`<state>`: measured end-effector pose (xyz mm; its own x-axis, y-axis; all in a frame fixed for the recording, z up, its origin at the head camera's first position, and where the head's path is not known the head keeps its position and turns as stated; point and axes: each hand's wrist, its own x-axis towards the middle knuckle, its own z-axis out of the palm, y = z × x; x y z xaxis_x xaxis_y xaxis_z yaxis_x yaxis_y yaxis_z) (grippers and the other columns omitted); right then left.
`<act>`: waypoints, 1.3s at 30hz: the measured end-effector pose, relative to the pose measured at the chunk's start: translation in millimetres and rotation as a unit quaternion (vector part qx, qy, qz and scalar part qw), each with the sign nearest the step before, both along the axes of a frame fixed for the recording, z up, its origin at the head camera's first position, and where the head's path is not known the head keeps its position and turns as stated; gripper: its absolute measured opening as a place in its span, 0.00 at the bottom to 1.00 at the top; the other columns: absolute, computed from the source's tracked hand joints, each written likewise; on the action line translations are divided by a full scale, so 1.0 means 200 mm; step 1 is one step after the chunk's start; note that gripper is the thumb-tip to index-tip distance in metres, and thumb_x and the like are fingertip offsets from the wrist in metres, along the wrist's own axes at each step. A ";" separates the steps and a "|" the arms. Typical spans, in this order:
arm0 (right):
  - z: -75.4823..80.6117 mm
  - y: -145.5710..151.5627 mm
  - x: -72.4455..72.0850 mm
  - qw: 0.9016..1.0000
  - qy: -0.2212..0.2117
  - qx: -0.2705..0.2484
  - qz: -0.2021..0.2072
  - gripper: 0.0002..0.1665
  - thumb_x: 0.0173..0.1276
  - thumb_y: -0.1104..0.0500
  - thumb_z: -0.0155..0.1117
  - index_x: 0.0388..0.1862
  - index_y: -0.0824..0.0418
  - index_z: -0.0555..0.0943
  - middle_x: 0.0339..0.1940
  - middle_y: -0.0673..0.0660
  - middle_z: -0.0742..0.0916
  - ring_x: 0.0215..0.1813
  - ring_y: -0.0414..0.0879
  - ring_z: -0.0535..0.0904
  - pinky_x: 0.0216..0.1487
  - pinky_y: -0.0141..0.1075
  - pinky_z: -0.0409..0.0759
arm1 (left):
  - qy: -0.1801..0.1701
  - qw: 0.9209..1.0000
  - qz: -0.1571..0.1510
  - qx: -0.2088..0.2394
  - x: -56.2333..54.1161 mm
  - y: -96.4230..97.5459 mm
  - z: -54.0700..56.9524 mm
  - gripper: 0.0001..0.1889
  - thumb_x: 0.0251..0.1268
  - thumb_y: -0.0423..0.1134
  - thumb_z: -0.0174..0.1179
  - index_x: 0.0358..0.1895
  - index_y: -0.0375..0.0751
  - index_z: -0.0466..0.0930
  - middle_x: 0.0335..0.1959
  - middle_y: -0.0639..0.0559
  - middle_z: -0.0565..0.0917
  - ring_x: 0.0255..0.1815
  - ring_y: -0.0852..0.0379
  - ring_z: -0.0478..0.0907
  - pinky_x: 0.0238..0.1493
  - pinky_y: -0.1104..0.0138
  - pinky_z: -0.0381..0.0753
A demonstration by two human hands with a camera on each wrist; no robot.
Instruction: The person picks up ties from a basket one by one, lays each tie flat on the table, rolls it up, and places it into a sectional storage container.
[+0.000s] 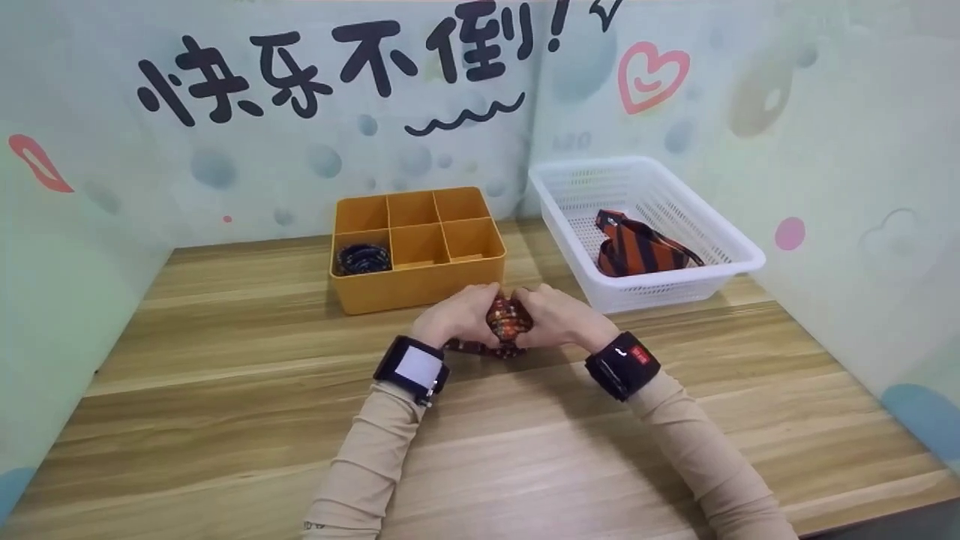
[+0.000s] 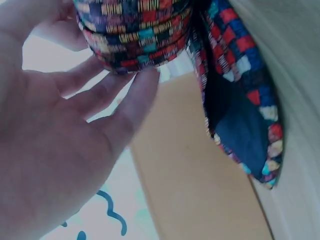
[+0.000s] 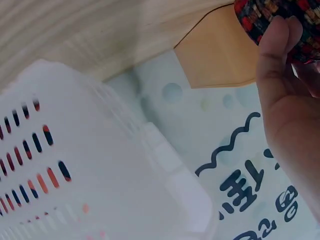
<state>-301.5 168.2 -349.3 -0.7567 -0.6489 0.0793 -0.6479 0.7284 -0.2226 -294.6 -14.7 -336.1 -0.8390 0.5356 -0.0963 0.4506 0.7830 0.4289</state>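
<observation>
A multicoloured checked necktie [image 1: 508, 319], rolled into a thick coil, is held between both hands just in front of the organizer. My left hand [image 1: 463, 311] grips the coil from the left, its fingers bent around the side in the left wrist view. From the other side my right hand [image 1: 561, 316] holds it, thumb and fingers against the roll [image 3: 255, 22]. One pointed tie end [image 2: 245, 117] sticks out loose from the coil, dark lining showing. Parts of the roll are hidden by the fingers.
Behind the hands stands a yellow organizer [image 1: 420, 283] with several compartments; its front-left one holds a coiled dark tie [image 1: 364, 259]. To the right, a white perforated basket [image 1: 645, 289] contains an orange-and-black striped tie [image 1: 641, 251]. Walls border the wooden table [image 1: 247, 420].
</observation>
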 end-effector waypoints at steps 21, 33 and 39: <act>0.00 -0.01 0.00 0.998 0.056 0.026 -0.007 0.24 0.45 0.56 0.65 0.42 0.65 0.77 0.34 0.60 0.85 0.34 0.55 0.82 0.36 0.48 0.81 | -0.015 0.999 -0.027 0.013 0.01 0.02 0.01 0.37 0.46 0.40 0.71 0.61 0.34 0.65 0.58 0.39 0.76 0.60 0.45 0.73 0.63 0.58 0.72; 0.01 -0.02 0.02 0.999 -0.038 0.005 -0.018 0.47 0.53 0.48 0.70 0.69 0.59 0.63 0.63 0.67 0.73 0.59 0.63 0.75 0.60 0.54 0.74 | -0.042 0.999 0.028 0.015 -0.04 -0.04 -0.08 0.39 0.39 0.27 0.72 0.58 0.35 0.60 0.56 0.34 0.76 0.60 0.42 0.74 0.64 0.56 0.71; -0.01 -0.04 0.02 0.999 0.014 0.012 -0.027 0.40 0.52 0.52 0.68 0.65 0.62 0.70 0.53 0.66 0.81 0.51 0.60 0.80 0.52 0.51 0.80 | -0.032 0.999 0.023 -0.009 -0.01 -0.01 -0.03 0.40 0.42 0.35 0.73 0.61 0.34 0.61 0.60 0.37 0.73 0.63 0.41 0.69 0.67 0.56 0.68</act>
